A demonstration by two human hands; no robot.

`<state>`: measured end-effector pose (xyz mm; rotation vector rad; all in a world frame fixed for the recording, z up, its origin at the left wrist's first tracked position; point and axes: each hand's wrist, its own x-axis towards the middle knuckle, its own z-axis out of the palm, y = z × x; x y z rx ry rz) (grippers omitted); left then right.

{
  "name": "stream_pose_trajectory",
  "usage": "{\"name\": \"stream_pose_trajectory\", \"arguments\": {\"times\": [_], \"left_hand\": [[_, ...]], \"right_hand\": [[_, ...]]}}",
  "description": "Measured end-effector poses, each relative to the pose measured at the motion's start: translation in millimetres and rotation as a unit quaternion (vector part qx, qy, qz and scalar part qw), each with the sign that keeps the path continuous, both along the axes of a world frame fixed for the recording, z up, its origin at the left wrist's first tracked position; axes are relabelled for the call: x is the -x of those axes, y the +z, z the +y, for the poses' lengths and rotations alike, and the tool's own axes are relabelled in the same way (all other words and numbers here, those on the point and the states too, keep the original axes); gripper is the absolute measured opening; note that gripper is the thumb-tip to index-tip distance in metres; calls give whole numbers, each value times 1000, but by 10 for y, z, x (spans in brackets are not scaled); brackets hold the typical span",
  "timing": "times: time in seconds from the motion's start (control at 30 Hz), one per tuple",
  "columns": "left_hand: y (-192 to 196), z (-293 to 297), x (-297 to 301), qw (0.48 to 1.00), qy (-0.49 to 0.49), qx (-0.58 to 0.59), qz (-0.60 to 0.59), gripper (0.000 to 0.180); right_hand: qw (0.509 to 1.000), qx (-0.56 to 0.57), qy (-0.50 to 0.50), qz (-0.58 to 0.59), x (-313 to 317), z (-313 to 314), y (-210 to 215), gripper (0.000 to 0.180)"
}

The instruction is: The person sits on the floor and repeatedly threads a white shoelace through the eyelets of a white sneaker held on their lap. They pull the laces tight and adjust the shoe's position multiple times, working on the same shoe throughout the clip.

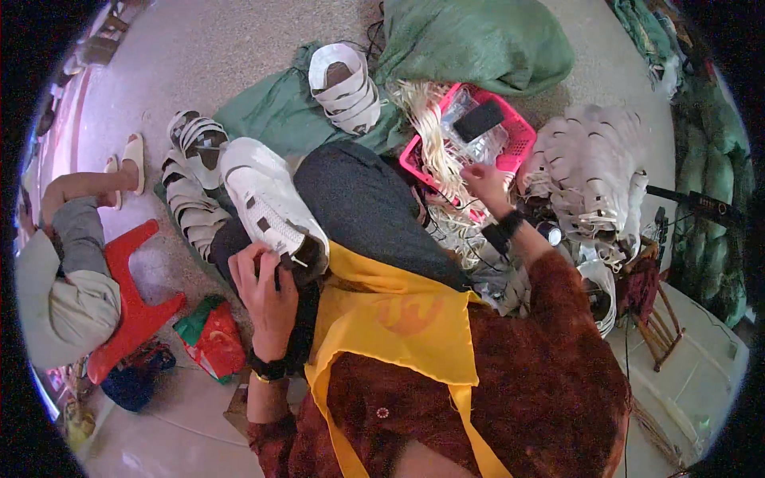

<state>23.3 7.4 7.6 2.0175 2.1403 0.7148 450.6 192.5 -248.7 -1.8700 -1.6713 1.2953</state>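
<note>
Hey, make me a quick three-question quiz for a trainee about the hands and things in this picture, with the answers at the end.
1. Which of the person's hands is at the opening of the large white shoe?

2. True or false: the right hand is at the pink basket, near the pale laces.

3. What lies on the clear plastic in the basket?
a) a hammer
b) a black phone
c) a green cup

Key:
1. The left hand.
2. True.
3. b, a black phone.
</note>
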Motion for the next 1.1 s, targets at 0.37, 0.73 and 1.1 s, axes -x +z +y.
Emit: {"name": "stream_pose_trajectory", "arguments": {"times": [0.37,0.73,1.1], "left_hand": [[-4,5,-12,999,9,46,19,34],[-37,32,-8,999,3,32,10,32],[6,24,16,1000,3,24,11,29]], "right_hand": [[982,-156,19,-102,1005,568,-791,34],[989,9,-104,106,739,383,-1104,21],[951,167,-43,255,837,432,-10,21]]}}
